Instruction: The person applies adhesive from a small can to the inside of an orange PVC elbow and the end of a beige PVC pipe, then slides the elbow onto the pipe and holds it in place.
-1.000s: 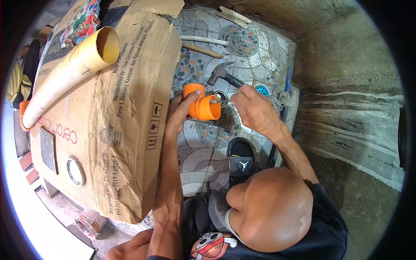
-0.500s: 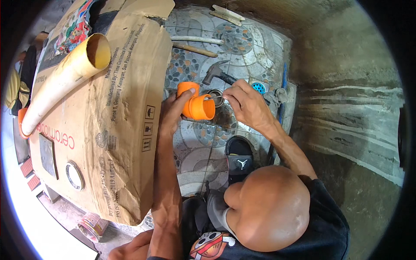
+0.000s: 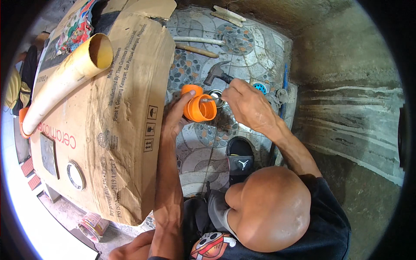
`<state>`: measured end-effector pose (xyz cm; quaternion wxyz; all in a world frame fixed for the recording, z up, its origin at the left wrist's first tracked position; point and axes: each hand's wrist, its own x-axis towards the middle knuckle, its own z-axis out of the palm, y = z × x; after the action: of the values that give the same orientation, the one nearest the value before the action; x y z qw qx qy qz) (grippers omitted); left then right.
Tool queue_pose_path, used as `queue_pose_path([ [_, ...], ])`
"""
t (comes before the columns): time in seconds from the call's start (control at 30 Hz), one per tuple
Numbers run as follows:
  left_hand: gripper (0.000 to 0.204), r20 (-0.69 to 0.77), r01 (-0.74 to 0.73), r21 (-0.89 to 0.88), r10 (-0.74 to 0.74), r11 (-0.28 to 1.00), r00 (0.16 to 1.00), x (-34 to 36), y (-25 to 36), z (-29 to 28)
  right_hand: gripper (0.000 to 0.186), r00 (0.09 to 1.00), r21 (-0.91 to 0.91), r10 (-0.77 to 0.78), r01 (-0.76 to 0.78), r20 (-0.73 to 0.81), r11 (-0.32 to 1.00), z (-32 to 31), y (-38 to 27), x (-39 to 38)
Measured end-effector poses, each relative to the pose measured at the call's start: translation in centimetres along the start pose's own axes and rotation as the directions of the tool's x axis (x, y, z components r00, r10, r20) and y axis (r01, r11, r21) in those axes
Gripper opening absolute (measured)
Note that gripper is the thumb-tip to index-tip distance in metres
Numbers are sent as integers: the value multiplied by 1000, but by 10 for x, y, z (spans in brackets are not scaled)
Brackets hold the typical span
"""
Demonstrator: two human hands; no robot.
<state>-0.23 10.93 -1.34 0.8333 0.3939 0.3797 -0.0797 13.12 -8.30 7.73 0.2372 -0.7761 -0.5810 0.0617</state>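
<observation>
The left hand grasps an orange pipe fitting from its nine o'clock side, thumb over the top. The right hand, at three o'clock, pinches a thin grey implement whose far end meets the mouth of the fitting; the exact grip is hidden. The fitting is held up over the floor, just beside the box.

With the fitting as the dial's centre, an open tin stands close by at two o'clock and a hammer lies at one, its handle partly behind the right hand. A blue drain cover sits between two and three. A wooden stick lies at twelve on the floor, tiled with pebble-patterned circles.

At nine o'clock the large cardboard box bears a bent, yellowed pipe and, toward eight, a round metal-rimmed disc. A bucket stands past it, between seven and eight. At three rises a rough concrete wall, streaked pale.
</observation>
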Motion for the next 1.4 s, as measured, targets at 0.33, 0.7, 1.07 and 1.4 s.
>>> queue_pose_path([
  [0.33, 52, -12, 19, -89, -20, 996, 1000, 3, -4, -9, 7, 998, 262, 6, -22, 63, 965, 0, -6, -1],
  [0.7, 53, 5, 38, -77, -37, 996, 999, 6, -6, -9, 7, 985, 211, -54, 88, -162, 974, 11, -6, 16],
  [1.07, 60, -68, 16, 33, -13, 999, 998, 2, 3, -9, 8, 997, 370, 65, -79, 49, 926, -6, 1, 5],
  [1.4, 56, -167, -58, 210, 94, 976, 981, -3, 3, -7, 7, 996, 175, 80, -73, -32, 982, 4, 7, 4],
])
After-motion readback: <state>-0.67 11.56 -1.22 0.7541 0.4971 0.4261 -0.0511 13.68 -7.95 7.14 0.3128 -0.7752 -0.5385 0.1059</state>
